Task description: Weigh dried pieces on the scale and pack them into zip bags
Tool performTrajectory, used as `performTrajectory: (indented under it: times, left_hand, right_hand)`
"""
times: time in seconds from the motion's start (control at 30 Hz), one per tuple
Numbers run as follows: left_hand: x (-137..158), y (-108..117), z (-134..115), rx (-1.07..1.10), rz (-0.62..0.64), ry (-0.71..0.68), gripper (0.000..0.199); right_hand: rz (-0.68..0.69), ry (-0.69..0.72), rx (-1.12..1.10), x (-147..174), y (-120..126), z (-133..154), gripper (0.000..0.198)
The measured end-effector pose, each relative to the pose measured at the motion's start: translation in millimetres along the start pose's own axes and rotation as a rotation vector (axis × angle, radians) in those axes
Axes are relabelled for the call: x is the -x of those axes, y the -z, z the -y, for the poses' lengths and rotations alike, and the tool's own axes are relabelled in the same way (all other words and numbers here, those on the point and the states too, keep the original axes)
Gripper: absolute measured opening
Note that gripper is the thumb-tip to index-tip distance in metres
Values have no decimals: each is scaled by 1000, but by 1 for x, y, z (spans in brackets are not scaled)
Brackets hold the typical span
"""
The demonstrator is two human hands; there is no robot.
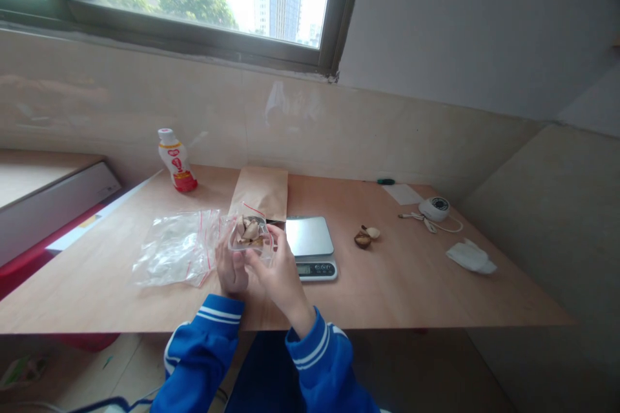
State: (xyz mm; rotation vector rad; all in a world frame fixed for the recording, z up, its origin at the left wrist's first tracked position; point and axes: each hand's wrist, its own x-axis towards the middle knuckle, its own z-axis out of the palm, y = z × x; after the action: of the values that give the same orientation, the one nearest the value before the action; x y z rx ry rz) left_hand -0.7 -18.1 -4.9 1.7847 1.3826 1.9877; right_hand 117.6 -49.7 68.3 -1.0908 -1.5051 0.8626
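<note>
A small clear plastic container, with pale and brown pieces like dried mushrooms in it, is held up over the table's front half. My right hand is closed on its right side, thumb at the near edge. On the left side my left hand is closed; a clear bag with a red zip line shows around the container, and I cannot tell whether the container is inside it. Just right of my hands is a kitchen scale, its plate bare and its display too small to read.
Clear zip bags lie at left, a brown paper bag behind my hands. A drink bottle stands at the back left. Rightward lie brown and pale pieces, a white camera with cable, and crumpled white tissue.
</note>
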Motion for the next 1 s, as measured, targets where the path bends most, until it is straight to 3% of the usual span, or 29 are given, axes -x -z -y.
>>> performTrajectory:
  times: [0.1, 0.23, 0.4, 0.47, 0.7, 0.83, 1.0]
  left_hand:
    - [-2, 2, -1, -102, -66, -176, 54]
    - [-7, 1, -1, -104, -88, -84, 53]
    - [-8, 0, 5, 64, 291, 62, 40]
    - [-6, 1, 7, 108, 377, 87, 37]
    - [2, 0, 8, 103, 276, 192, 23]
    - [-1, 1, 2, 36, 325, 118, 22]
    - [-7, 4, -11, -5, 389, 130, 24]
  right_hand:
    - [-37, 7, -75, -7, 8, 4, 31]
    - [-102, -14, -254, -13, 37, 1, 23]
    - [127, -62, -298, -8, 65, -11, 32]
    - [180, -112, -303, -4, 71, -17, 35]
    - [151, -182, -221, -1, 99, -29, 30]
    - [99, -167, -223, -2, 112, -23, 32]
    - [147, -177, -262, 3, 114, -26, 36]
